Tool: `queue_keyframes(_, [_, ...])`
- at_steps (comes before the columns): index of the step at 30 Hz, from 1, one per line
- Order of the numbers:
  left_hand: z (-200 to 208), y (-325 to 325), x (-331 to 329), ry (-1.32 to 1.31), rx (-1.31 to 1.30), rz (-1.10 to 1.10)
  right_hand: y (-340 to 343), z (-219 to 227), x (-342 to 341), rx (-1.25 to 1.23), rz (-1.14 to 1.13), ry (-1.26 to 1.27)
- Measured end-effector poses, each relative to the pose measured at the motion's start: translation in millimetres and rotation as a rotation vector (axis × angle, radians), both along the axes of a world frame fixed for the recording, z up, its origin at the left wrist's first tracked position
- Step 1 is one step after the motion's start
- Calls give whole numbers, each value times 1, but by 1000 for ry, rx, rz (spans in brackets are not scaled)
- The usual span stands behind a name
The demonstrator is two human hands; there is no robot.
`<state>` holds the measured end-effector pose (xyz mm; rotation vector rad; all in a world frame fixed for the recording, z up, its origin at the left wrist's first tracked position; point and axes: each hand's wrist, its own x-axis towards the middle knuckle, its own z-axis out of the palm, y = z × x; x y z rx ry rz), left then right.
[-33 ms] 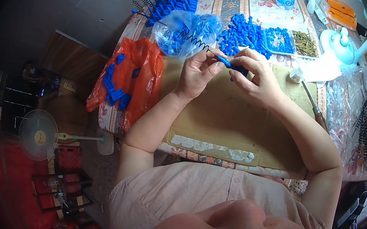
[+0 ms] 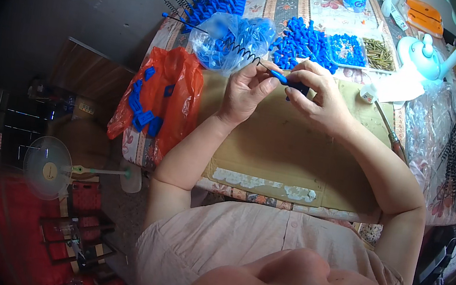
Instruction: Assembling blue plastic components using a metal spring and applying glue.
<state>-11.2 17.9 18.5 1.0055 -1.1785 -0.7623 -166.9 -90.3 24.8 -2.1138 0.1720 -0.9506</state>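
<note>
One blue piece (image 2: 278, 77), held at both ends

Head view: it lies between the left hand (image 2: 245, 92), pinching its left tip, and the right hand (image 2: 322, 99), gripping its darker right end. Glossy and slender, it meets a black coil (image 2: 244, 51) running far left.

Cool light glares around the pale, round-based desk lamp (image 2: 423, 58) at upper right, bleaching the thin white sheet (image 2: 402, 85). The slim, glossy blue piece (image 2: 279, 77) catches a highlight. Leftward, the round-caged pedestal fan (image 2: 49, 167) sits in dimness; fisheye curvature and black vignetting mark the edges.
</note>
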Motion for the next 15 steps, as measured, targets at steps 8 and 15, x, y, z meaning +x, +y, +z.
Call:
queue_keyframes(8, [4,0,-3,-81,-32,-26,-1,-2,1,23,-11,-3])
queue_keyframes(15, [5,-2,2,-40,-26,-122,-5,-2,0,466,253,39])
